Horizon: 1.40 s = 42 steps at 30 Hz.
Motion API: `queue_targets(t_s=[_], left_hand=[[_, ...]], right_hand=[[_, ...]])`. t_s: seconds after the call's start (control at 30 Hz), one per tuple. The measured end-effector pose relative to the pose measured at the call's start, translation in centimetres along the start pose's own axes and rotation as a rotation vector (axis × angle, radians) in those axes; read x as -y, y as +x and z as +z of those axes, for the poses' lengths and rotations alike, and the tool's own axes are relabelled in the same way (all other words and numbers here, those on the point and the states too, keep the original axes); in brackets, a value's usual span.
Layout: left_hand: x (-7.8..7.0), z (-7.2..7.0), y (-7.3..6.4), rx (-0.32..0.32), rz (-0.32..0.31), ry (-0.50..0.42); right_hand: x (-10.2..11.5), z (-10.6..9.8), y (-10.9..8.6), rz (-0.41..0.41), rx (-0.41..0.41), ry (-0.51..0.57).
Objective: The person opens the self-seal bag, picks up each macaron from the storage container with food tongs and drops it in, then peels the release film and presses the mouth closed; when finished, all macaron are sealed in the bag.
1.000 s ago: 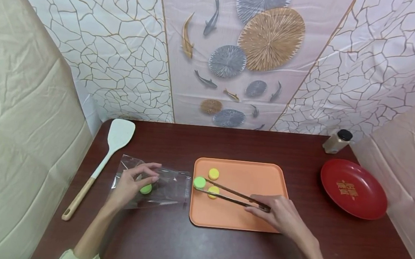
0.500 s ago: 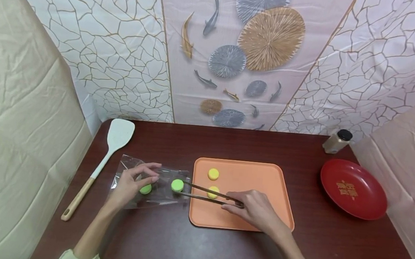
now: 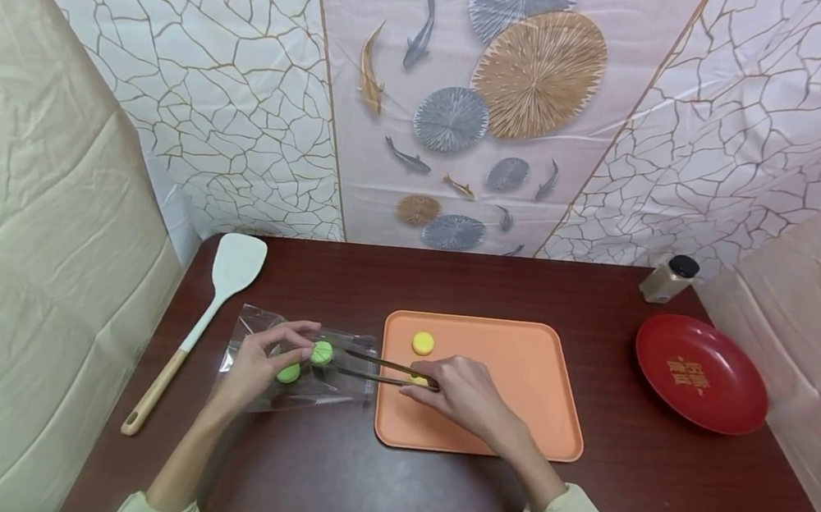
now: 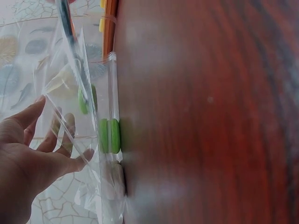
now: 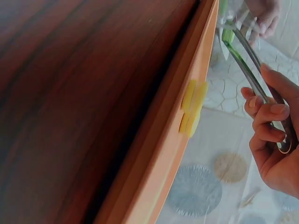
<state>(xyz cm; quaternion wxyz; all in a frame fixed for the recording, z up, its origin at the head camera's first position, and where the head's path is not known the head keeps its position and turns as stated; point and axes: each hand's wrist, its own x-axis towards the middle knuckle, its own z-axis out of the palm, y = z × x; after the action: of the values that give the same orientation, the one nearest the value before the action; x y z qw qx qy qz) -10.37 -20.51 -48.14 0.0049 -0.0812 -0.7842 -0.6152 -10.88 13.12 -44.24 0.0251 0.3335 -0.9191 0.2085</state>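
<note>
My right hand (image 3: pixel 453 384) grips slim metal tongs (image 5: pixel 247 72) near their bend, reaching left across the tray. Between the tong tips sits a green macaron (image 3: pixel 322 353), inside the clear plastic bag (image 3: pixel 341 389). A second green macaron (image 4: pixel 110 136) rests lower in the bag, close to the table. My left hand (image 3: pixel 259 361) is at the bag with thumb and fingers spread apart; its fingertips touch the film, which stands raised in the left wrist view. On the orange tray (image 3: pixel 513 348) lie two yellow macarons, one yellow macaron (image 3: pixel 423 343) at the back, the other partly hidden by my right hand.
A white spatula (image 3: pixel 237 268) with a wooden handle lies at the left. At the right are a red oval plate (image 3: pixel 699 374) and a small jar (image 3: pixel 668 279) with a black lid. A patterned backdrop (image 3: pixel 447 185) rises behind the dark table (image 3: pixel 357 498).
My right hand has carried the green macaron in the tongs leftward, from the tray's left edge into the bag, beside the other green one. My left hand has stayed in place.
</note>
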Motion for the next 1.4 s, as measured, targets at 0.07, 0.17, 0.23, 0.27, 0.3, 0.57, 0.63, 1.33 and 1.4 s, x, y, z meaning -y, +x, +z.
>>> queue_targets(t_s=[0.07, 0.17, 0.23, 0.27, 0.3, 0.57, 0.63, 1.33, 1.4], left_hand=[[0.0, 0.1, 0.0, -0.002, 0.008, -0.009], [0.0, 0.1, 0.0, 0.0, 0.009, -0.017], [0.0, 0.1, 0.0, 0.003, 0.008, -0.019], [0.0, 0.1, 0.0, 0.005, 0.007, -0.02], [0.0, 0.1, 0.0, 0.007, 0.007, -0.019], [-0.3, 0.0, -0.1, 0.011, 0.012, -0.016], [-0.3, 0.0, -0.1, 0.014, 0.01, -0.019], [0.1, -0.1, -0.2, 0.011, -0.024, 0.01], [0.0, -0.2, 0.0, 0.012, -0.019, 0.009]], right_hand=[[0.4, 0.4, 0.5, -0.005, -0.009, -0.021], [0.9, 1.1, 1.2, -0.014, -0.029, -0.039], [1.2, 1.7, 1.6, -0.018, -0.044, -0.046], [1.3, 1.9, 1.7, -0.021, -0.054, -0.048], [1.4, 2.2, 1.8, -0.024, -0.065, -0.049], [1.9, 3.8, 2.3, -0.041, -0.117, -0.054], [1.9, 4.0, 2.3, -0.029, -0.11, -0.041], [0.0, 1.2, -3.0, 0.118, -0.119, 0.079], [-0.5, 0.7, -4.1, 0.138, -0.15, 0.065]])
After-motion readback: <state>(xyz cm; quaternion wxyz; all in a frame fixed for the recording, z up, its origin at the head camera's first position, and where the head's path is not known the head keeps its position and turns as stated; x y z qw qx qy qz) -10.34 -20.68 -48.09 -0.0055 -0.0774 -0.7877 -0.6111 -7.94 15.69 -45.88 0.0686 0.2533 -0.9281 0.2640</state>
